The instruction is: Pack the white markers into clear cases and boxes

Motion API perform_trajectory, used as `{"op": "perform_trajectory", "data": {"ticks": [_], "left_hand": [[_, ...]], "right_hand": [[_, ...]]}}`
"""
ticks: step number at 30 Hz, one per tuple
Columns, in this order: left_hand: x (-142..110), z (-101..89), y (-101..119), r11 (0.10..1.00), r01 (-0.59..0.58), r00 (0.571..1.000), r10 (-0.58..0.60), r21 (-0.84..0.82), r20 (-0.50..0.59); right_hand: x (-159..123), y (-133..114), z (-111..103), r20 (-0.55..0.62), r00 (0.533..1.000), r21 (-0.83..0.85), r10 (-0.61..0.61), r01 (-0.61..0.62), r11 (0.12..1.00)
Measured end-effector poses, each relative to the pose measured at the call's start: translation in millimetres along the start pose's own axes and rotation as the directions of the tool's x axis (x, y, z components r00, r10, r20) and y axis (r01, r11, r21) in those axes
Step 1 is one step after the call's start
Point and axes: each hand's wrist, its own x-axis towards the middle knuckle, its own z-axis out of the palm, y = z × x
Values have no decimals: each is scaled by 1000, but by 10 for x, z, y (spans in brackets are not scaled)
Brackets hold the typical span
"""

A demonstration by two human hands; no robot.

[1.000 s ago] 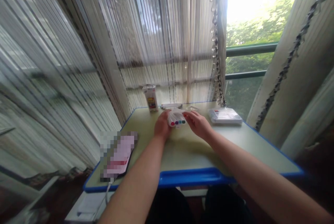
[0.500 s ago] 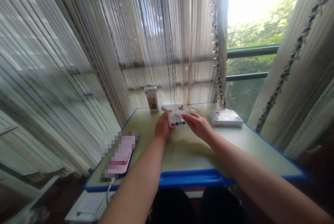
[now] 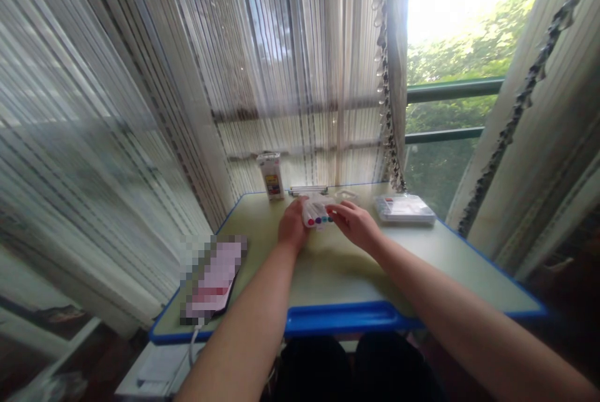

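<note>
My left hand [image 3: 294, 227] is wrapped round the left side of a clear case of markers [image 3: 319, 203] above the far middle of the desk. Several coloured marker ends [image 3: 317, 221], red, purple, blue and green, face me in a row. At the case's right end is my right hand [image 3: 352, 221], thumb and fingers pinched together. Whatever lies between those fingertips is too small and covered to make out.
A blue-edged desk [image 3: 356, 271] carries an upright clear package [image 3: 272, 177] at the back left, a flat clear box [image 3: 405, 209] at the right and a blurred-out phone [image 3: 218, 277] with a cable at the left. Behind my hands lie thin rods [image 3: 308, 190] and a small clear piece [image 3: 345, 194].
The view has shifted very slightly. Both hands stay at the case, and the right fingertips have moved a little over its right end, covering part of the green marker end.
</note>
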Motion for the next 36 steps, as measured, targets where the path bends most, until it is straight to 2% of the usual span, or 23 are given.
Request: {"op": "perform_trajectory", "data": {"ticks": [4, 10, 14, 25, 36], "left_hand": [[-4, -14, 14, 1000, 4, 1000, -4, -5, 2], [-11, -13, 11, 1000, 4, 1000, -4, 3, 17], [-9, 11, -11, 1000, 5, 1000, -5, -3, 7], [-1, 21, -12, 999, -36, 999, 36, -11, 5], [10, 17, -11, 999, -45, 999, 45, -20, -7]], "right_hand": [[5, -14, -3, -15, 1000, 48, 23, -22, 999], [-19, 2, 47, 58, 997, 79, 46, -50, 996], [-30, 25, 73, 56, 997, 82, 47, -52, 995], [-9, 57, 42, 39, 998, 26, 40, -41, 999], [2, 108, 0, 82, 995, 1, 47, -47, 999]]}}
